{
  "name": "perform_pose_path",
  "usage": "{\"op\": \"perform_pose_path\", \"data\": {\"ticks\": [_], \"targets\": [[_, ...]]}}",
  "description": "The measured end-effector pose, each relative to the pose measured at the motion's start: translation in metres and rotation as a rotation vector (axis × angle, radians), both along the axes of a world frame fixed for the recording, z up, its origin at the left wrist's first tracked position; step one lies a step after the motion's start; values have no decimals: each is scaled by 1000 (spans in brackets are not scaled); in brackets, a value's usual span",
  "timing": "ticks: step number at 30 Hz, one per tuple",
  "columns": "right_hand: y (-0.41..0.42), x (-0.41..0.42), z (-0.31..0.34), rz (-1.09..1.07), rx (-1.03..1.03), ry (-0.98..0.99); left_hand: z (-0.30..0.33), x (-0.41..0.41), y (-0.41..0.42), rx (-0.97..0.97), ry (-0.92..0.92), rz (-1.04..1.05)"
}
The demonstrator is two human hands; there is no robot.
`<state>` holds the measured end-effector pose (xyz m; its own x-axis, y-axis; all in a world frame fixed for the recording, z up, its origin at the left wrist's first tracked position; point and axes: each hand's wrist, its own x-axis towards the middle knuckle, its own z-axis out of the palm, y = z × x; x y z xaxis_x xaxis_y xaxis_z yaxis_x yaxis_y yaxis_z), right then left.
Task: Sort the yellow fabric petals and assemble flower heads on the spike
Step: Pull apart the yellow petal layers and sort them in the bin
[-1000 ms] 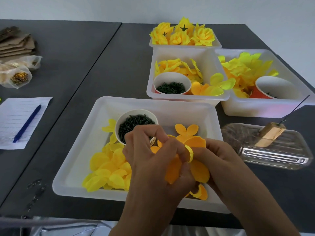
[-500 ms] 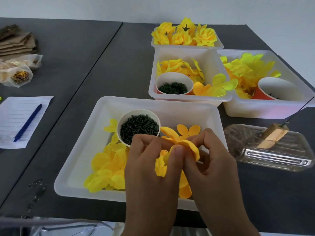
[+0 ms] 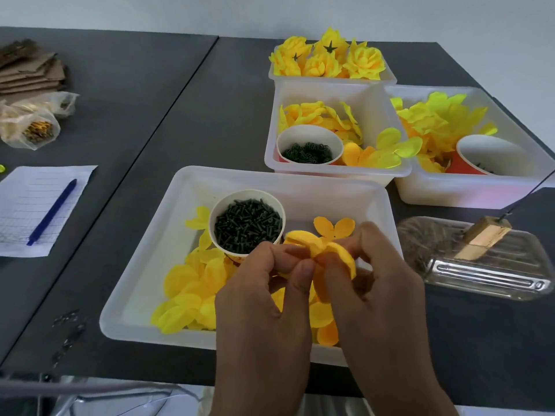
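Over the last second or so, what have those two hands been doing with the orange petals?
Both hands, left hand and right hand, rose a little above the near tray and gathered the orange petals from a loose spread into a tighter bunch pinched between the fingertips. Neither let go. The cup of dark green pieces, the other trays and the wooden block with its spike stayed put.

No words, brands or numbers can be read anywhere; the sheet of paper [image 3: 36,205] on the table [image 3: 156,115] carries only printed ruled lines, with no legible writing; the paper cup [image 3: 246,223] in the near tray shows a scrap of orange print at its lower edge, too small and too hidden to make out.
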<state>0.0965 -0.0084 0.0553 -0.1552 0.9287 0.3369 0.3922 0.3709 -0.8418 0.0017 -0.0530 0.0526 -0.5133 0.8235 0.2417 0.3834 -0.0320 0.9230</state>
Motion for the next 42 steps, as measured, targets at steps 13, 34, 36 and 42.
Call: {"op": "perform_pose_path", "data": {"ticks": [13,34,36,42], "targets": [[11,9,6,186,-33,-101,-1,2,0,-12,26,27],[27,4,-9,-8,-89,-92,-6,14,9,-12,397,37],[30,4,-6,-14,-54,-29,-5,15,7,7,363,36],[31,4,7,214,10,-96,1,-2,7,18,146,68]]}}
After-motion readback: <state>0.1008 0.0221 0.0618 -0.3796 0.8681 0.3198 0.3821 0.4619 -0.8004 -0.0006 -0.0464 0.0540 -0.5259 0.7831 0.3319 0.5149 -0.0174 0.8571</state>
